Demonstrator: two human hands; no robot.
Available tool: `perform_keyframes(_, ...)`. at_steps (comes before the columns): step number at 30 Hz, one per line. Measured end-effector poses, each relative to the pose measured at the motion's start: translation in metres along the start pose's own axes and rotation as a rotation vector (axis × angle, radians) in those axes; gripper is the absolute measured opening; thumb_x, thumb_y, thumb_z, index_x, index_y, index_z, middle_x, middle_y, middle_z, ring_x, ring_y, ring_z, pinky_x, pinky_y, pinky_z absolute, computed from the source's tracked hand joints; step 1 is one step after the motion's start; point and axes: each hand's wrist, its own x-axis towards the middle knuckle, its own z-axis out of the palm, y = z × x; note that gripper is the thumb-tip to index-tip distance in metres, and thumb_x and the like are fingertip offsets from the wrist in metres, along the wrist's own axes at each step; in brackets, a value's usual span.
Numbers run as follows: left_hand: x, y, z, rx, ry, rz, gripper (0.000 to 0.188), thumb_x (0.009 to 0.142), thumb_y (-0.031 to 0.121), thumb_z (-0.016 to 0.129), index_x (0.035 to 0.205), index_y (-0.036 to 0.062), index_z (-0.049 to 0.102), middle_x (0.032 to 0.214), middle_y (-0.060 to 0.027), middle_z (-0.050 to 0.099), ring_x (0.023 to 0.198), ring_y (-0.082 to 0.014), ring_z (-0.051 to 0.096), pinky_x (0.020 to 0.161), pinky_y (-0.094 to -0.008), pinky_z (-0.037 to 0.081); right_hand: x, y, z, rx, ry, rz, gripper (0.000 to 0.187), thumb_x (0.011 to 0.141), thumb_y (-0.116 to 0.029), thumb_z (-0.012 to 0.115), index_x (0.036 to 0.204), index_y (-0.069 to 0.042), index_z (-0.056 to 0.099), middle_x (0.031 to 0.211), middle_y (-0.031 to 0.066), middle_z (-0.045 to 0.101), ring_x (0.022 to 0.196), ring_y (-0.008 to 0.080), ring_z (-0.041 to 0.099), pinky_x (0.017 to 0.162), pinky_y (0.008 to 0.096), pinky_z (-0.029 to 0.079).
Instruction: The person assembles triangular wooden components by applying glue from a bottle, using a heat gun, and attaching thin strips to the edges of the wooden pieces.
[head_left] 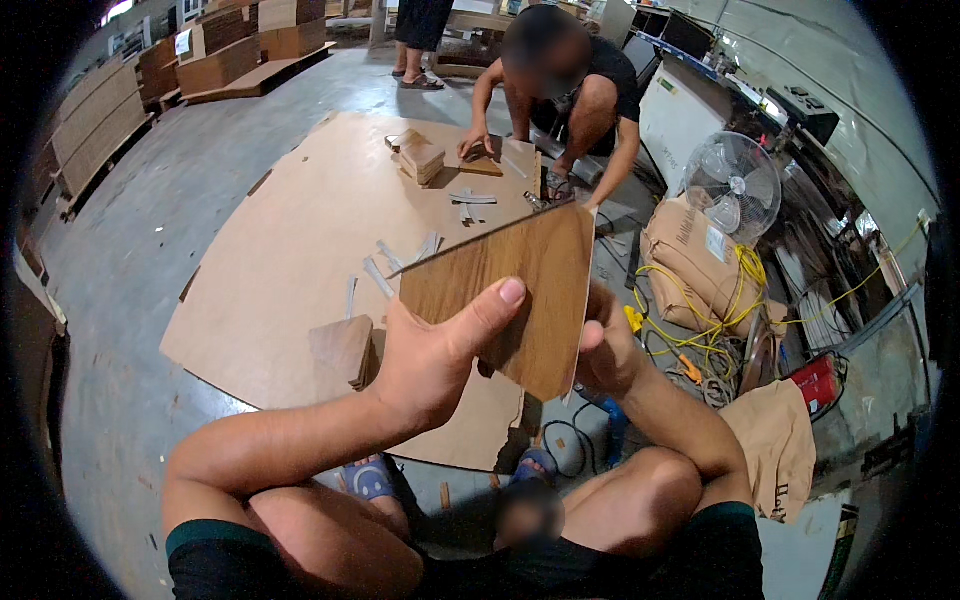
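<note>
From far off, I see a smooth grey floor point(110, 250), then a big flat tan cardboard sheet point(260, 250). Over it is a brown, four-sided wood-grain board point(550, 270), clamped in the left hand point(430, 362). The right hand point(614, 352) curls by its right side; I can't tell if it grips. I think edge work is on, needing steady holding. Thin grey strips point(474, 199) lie on the sheet.

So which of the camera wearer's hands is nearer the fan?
Right hand: at the wooden panel, left of the fan; the left hand, gripping the panel, is farther left.
</note>
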Motion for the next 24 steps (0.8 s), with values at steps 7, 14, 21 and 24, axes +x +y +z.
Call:
perform_keyframes(7,-0.012,-0.006,0.001,0.181,-0.120,-0.056,0.040,0.091,0.018,0.077,0.121,-0.0053,0.062,0.109,-0.0114,0.072,0.095,-0.0167,0.069,0.082,-0.0317,0.057,0.015,-0.004,-0.010,0.258,-0.031,-0.214,0.091,0.085,-0.054,0.073,0.149,0.001,0.039,0.145,0.0093,0.050,0.131,0.0227,0.052,0.111,0.0423,0.044)
perform_keyframes(14,-0.011,-0.008,-0.001,0.246,-0.145,-0.062,0.042,0.090,0.020,0.078,0.119,-0.0061,0.063,0.107,-0.0114,0.072,0.093,-0.0158,0.069,0.080,-0.0302,0.057,0.005,-0.005,-0.006,0.407,-0.149,-0.079,0.082,0.092,-0.061,0.058,0.145,-0.001,0.040,0.146,0.0162,0.049,0.136,0.0300,0.048,0.113,0.0474,0.041)
perform_keyframes(21,-0.011,-0.008,0.003,0.244,-0.134,-0.024,0.043,0.090,0.021,0.079,0.119,-0.0059,0.064,0.105,-0.0114,0.072,0.092,-0.0155,0.069,0.080,-0.0304,0.058,0.013,0.002,-0.007,0.545,-0.242,-0.182,0.071,0.099,-0.065,0.038,0.138,-0.005,0.045,0.143,0.0181,0.050,0.134,0.0323,0.049,0.113,0.0507,0.040)
perform_keyframes(24,-0.011,-0.006,0.003,0.306,-0.126,-0.015,0.042,0.090,0.022,0.079,0.118,-0.0060,0.065,0.104,-0.0112,0.072,0.092,-0.0152,0.069,0.080,-0.0304,0.058,0.015,0.004,-0.008,0.549,-0.244,-0.195,0.072,0.099,-0.066,0.035,0.136,-0.006,0.047,0.143,0.0180,0.050,0.134,0.0321,0.050,0.113,0.0507,0.040)
